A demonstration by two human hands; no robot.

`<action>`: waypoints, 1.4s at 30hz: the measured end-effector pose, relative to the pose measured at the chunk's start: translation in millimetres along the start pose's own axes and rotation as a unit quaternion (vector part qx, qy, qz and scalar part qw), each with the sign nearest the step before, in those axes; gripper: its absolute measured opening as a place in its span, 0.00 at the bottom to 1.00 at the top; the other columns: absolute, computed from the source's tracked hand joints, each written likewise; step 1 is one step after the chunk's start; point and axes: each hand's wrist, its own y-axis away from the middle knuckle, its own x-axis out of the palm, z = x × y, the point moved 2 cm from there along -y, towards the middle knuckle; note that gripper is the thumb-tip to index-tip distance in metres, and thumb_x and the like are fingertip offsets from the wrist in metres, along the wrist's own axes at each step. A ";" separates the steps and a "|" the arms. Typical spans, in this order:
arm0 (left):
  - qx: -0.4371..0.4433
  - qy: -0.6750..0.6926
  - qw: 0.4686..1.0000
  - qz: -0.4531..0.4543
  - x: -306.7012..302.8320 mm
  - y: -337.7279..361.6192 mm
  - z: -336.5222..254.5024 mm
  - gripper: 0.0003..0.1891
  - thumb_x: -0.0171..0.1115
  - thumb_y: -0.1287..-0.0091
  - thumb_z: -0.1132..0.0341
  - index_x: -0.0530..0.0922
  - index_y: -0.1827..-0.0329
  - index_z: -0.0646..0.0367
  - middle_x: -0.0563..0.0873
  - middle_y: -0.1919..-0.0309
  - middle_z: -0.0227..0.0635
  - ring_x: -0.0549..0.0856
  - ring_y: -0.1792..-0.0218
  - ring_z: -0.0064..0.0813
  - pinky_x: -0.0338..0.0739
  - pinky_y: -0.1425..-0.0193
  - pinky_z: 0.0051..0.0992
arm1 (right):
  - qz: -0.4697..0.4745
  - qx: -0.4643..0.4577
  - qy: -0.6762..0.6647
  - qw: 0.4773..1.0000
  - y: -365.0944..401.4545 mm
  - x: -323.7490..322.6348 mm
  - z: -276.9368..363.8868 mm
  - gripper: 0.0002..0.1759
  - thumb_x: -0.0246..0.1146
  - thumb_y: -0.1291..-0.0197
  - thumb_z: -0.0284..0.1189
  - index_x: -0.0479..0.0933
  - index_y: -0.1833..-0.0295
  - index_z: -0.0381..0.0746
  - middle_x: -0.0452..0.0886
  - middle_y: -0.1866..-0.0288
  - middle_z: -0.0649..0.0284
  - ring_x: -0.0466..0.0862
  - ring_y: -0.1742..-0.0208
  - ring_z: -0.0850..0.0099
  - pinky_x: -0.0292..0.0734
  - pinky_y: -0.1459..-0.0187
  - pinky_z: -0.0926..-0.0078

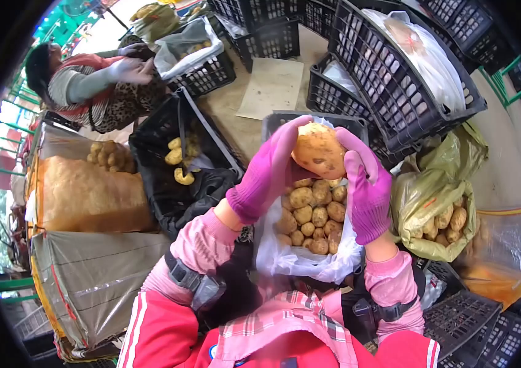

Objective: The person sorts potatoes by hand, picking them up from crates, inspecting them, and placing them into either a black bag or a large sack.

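A large potato [319,151] with brown blemishes is held up between my two gloved hands. My left hand [273,162], in a purple glove, is closed on its left side. On its right side, my right hand [365,178] grips it with the thumb across the front. Directly below stands a crate lined with a white plastic bag [340,260], filled with many smaller potatoes [319,214]. The hands partly cover the crate's back end.
To the left is a black crate [156,144] with a few potatoes. An open green sack [408,211] of potatoes stands right. Black crates [395,80] are stacked behind. Beyond a sheet of cardboard [271,89], at upper left, another person [92,92] sits by a lined crate.
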 end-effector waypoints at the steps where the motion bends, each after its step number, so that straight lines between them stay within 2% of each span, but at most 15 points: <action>1: -0.006 0.038 0.999 0.002 0.6 0.3 0.4 0.30 0.43 0.21 0.45 0.62 0.25 0.56 0.80 0.43 0.36 0.84 0.47 0.25 0.83 0.49 0.23 | -0.024 0.034 -0.079 0.996 -0.2 1.0 -2.2 0.25 0.54 0.24 0.40 0.75 0.36 0.30 0.82 0.41 0.55 0.79 0.39 0.69 0.70 0.35 0.72; 4: 0.001 -0.018 0.999 0.031 -2.4 3.4 -2.1 0.26 0.51 0.22 0.52 0.63 0.26 0.54 0.76 0.43 0.36 0.81 0.47 0.24 0.82 0.48 0.27 | 0.015 0.043 -0.010 0.999 -6.0 -10.6 -2.9 0.29 0.58 0.27 0.42 0.71 0.33 0.29 0.79 0.37 0.54 0.78 0.37 0.67 0.70 0.34 0.72; 8: 0.073 -0.116 0.989 0.049 -6.8 -2.8 10.0 0.26 0.52 0.22 0.53 0.62 0.26 0.53 0.75 0.43 0.35 0.78 0.48 0.23 0.78 0.48 0.25 | 0.020 -0.091 0.215 0.972 2.1 4.0 -13.9 0.56 0.80 0.54 0.46 0.59 0.25 0.34 0.66 0.28 0.50 0.70 0.29 0.54 0.69 0.32 0.61; 13: 0.001 -0.015 1.000 0.022 7.6 3.9 4.1 0.26 0.50 0.22 0.51 0.63 0.27 0.52 0.78 0.52 0.26 0.75 0.62 0.12 0.70 0.62 0.13 | -0.003 -0.116 0.274 0.955 3.6 6.0 -11.9 0.49 0.77 0.51 0.41 0.62 0.26 0.41 0.72 0.36 0.51 0.76 0.37 0.50 0.76 0.41 0.59; 16: 0.002 -0.008 1.000 0.027 8.0 1.6 10.7 0.27 0.55 0.24 0.52 0.65 0.28 0.56 0.79 0.51 0.31 0.80 0.53 0.20 0.77 0.53 0.19 | 0.001 -0.072 0.255 0.964 7.5 6.4 -13.0 0.48 0.75 0.48 0.43 0.62 0.25 0.38 0.72 0.35 0.50 0.77 0.37 0.51 0.75 0.40 0.61; 20: 0.067 -0.142 0.987 -0.020 -2.9 -7.5 14.6 0.26 0.61 0.27 0.52 0.70 0.36 0.61 0.79 0.49 0.42 0.79 0.44 0.33 0.74 0.39 0.28 | -0.029 -0.048 0.216 0.975 2.1 7.3 -24.9 0.28 0.64 0.34 0.38 0.72 0.34 0.34 0.79 0.38 0.50 0.80 0.38 0.57 0.74 0.39 0.66; 22: -0.004 -0.096 0.995 -0.026 0.1 0.6 28.5 0.26 0.62 0.28 0.50 0.72 0.39 0.62 0.79 0.49 0.44 0.79 0.45 0.33 0.75 0.39 0.29 | -0.033 0.063 0.132 0.989 8.8 4.1 -32.9 0.20 0.56 0.26 0.36 0.77 0.39 0.32 0.82 0.43 0.52 0.81 0.41 0.63 0.73 0.38 0.68; 24: 0.113 -0.239 0.963 -0.059 -11.2 -14.4 21.1 0.28 0.63 0.30 0.49 0.72 0.39 0.63 0.80 0.50 0.45 0.82 0.51 0.30 0.79 0.48 0.28 | -0.031 0.052 0.099 0.993 -3.9 6.4 -44.7 0.20 0.52 0.23 0.36 0.78 0.40 0.32 0.82 0.44 0.54 0.82 0.42 0.66 0.73 0.37 0.69; 26: 0.054 -0.144 0.986 -0.072 -44.4 -18.4 -1.8 0.29 0.63 0.30 0.49 0.72 0.38 0.64 0.80 0.49 0.45 0.83 0.53 0.29 0.81 0.52 0.27 | -0.022 0.155 -0.026 0.987 1.8 21.7 -54.2 0.24 0.55 0.25 0.39 0.73 0.34 0.33 0.80 0.40 0.54 0.80 0.39 0.66 0.72 0.36 0.67; 29: 0.048 -0.068 0.983 -0.161 -100.3 9.6 -54.9 0.29 0.61 0.29 0.48 0.71 0.36 0.63 0.80 0.49 0.41 0.84 0.52 0.28 0.84 0.52 0.26 | 0.068 0.089 0.046 0.993 8.9 46.1 -101.5 0.27 0.62 0.30 0.39 0.71 0.32 0.34 0.80 0.38 0.54 0.79 0.37 0.64 0.72 0.35 0.67; 30: 0.049 -0.095 0.973 -0.205 -131.2 17.5 -63.9 0.28 0.60 0.28 0.49 0.71 0.36 0.61 0.80 0.49 0.39 0.84 0.53 0.27 0.84 0.52 0.25 | 0.132 0.071 0.209 0.966 7.4 60.7 -108.9 0.31 0.69 0.38 0.39 0.72 0.33 0.36 0.79 0.37 0.52 0.79 0.36 0.58 0.73 0.35 0.66; 34: 0.021 -0.098 0.938 -0.331 -260.7 62.1 -31.0 0.27 0.61 0.29 0.45 0.73 0.40 0.60 0.82 0.51 0.37 0.87 0.57 0.26 0.85 0.60 0.24 | 0.277 -0.061 0.293 0.913 -3.0 172.3 -104.4 0.41 0.72 0.46 0.44 0.69 0.29 0.43 0.71 0.29 0.52 0.68 0.27 0.54 0.63 0.28 0.59; 40: -0.223 -0.098 0.867 -0.435 -387.5 120.4 95.6 0.33 0.69 0.36 0.45 0.70 0.43 0.64 0.82 0.54 0.43 0.87 0.58 0.33 0.88 0.69 0.33 | 0.350 -0.057 0.504 0.787 -6.7 278.6 -185.9 0.23 0.68 0.45 0.41 0.80 0.43 0.46 0.72 0.32 0.57 0.72 0.34 0.55 0.70 0.38 0.53; 41: -0.265 -0.095 0.870 -0.404 -401.7 119.3 117.3 0.31 0.69 0.36 0.46 0.73 0.45 0.66 0.84 0.57 0.44 0.88 0.62 0.35 0.88 0.68 0.34 | 0.317 -0.056 0.460 0.828 -7.3 277.6 -201.4 0.13 0.67 0.46 0.38 0.80 0.57 0.45 0.73 0.35 0.59 0.73 0.36 0.56 0.72 0.44 0.55; 42: -0.267 -0.064 0.892 -0.360 -404.6 112.0 130.2 0.27 0.69 0.35 0.49 0.78 0.50 0.69 0.86 0.60 0.45 0.89 0.66 0.35 0.88 0.67 0.34 | 0.292 -0.038 0.414 0.861 -8.6 271.8 -213.1 0.12 0.65 0.45 0.36 0.80 0.56 0.44 0.77 0.40 0.59 0.76 0.39 0.57 0.74 0.44 0.57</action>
